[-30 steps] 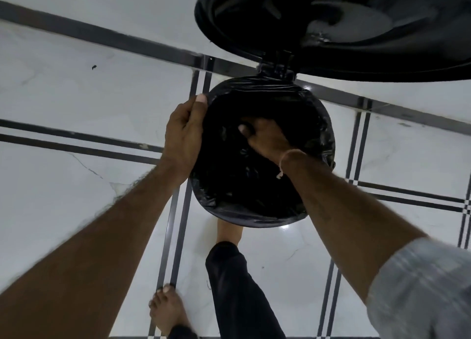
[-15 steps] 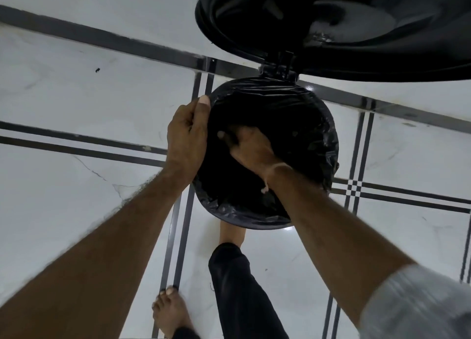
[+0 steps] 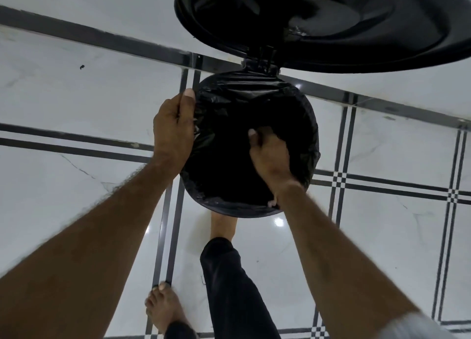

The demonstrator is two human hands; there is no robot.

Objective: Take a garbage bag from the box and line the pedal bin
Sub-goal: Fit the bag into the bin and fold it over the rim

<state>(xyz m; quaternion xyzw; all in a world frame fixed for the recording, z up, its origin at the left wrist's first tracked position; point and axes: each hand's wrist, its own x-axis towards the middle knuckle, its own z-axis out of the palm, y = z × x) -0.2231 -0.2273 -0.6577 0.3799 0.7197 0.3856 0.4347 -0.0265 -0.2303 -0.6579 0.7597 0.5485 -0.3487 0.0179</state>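
I look straight down on a round black pedal bin [image 3: 237, 211] with its lid [image 3: 331, 25] raised above it. A black garbage bag [image 3: 254, 91] lines the bin, its edge folded over the rim. My left hand [image 3: 173, 132] grips the bag's edge at the left rim, thumb on top. My right hand [image 3: 271, 155] reaches inside the bin at the right, fingers curled against the bag's inner wall. Whether it pinches the plastic is too dark to tell. The garbage bag box is out of view.
White marble floor [image 3: 76, 104] with dark inlay lines surrounds the bin. My right foot [image 3: 223, 225] stands at the bin's near edge, where the pedal is hidden. My left foot [image 3: 163, 310] rests on the floor nearer to me.
My right hand has shifted inside the bag from the left-centre toward the right wall. My left hand keeps its hold on the left rim.
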